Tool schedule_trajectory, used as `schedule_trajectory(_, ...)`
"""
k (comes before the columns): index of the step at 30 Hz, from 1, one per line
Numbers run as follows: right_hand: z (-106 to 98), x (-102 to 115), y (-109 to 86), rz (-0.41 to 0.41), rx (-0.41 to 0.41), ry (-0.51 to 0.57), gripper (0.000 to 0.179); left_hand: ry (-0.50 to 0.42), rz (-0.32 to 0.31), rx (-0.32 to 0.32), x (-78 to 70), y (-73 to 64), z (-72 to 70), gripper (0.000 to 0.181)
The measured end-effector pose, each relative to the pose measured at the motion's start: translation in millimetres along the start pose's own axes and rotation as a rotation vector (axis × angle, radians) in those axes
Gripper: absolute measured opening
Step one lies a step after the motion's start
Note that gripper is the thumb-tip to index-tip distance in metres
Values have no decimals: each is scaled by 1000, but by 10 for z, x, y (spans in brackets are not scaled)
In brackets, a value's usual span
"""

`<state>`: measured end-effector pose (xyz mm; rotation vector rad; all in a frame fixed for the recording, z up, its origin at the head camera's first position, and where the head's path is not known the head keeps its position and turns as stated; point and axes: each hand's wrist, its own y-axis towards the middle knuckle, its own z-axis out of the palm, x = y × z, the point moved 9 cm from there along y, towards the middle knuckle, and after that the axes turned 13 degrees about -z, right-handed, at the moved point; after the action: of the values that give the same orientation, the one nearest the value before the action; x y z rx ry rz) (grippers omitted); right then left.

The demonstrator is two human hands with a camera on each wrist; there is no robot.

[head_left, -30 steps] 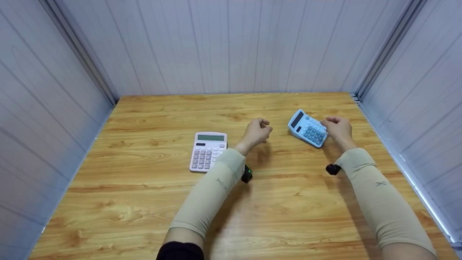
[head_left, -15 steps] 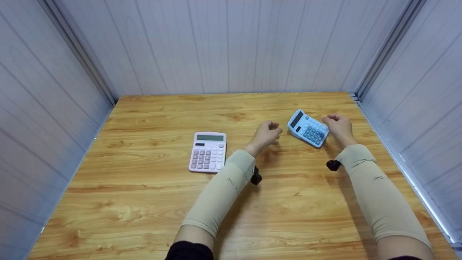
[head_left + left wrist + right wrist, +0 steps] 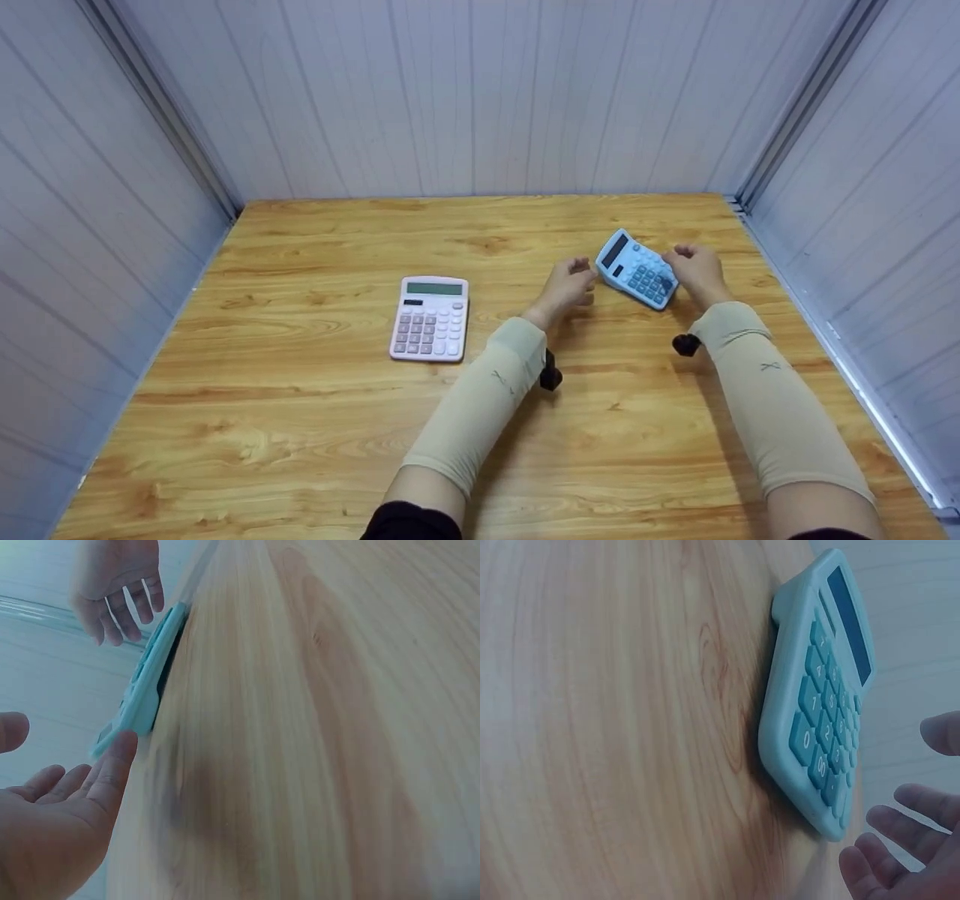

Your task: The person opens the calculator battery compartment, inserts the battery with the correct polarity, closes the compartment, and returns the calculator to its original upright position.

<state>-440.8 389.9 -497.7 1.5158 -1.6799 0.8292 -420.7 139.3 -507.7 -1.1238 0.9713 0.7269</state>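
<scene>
A light blue calculator lies turned at an angle on the right part of the wooden table, its dark display toward the back left. My left hand is just left of it, fingers spread; in the left wrist view a fingertip overlaps the display end of the calculator. On the other side my right hand hovers by the keypad's right edge. The right wrist view shows relaxed, separated fingers beside the calculator, gripping nothing. Farther left lies a pink calculator, flat, with its display at the back.
The wooden table is enclosed by pale panelled walls at the back and both sides. Small black devices hang under both cuffs, the left camera and the right camera, close over the tabletop.
My left hand has moved right, away from the pink calculator and up to the blue one's left side. The right hand has stayed by the blue calculator with only slight shifts.
</scene>
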Motion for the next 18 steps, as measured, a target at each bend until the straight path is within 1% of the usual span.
schedule_trajectory(4,35,-26,-6,-12,42,-34,70,-4,7,1,14,36,31,55)
schedule_trajectory(7,57,-50,-8,0,72,-65,70,4,4,-23,3,63,63,54)
schedule_trajectory(9,70,-62,-4,7,87,-86,70,-9,-4,-39,-1,84,82,54)
schedule_trajectory(12,89,-68,3,15,96,-108,70,-18,-30,-49,17,128,103,57)
schedule_trajectory(18,99,-126,37,55,111,-138,70,-19,-90,-20,94,204,136,58)
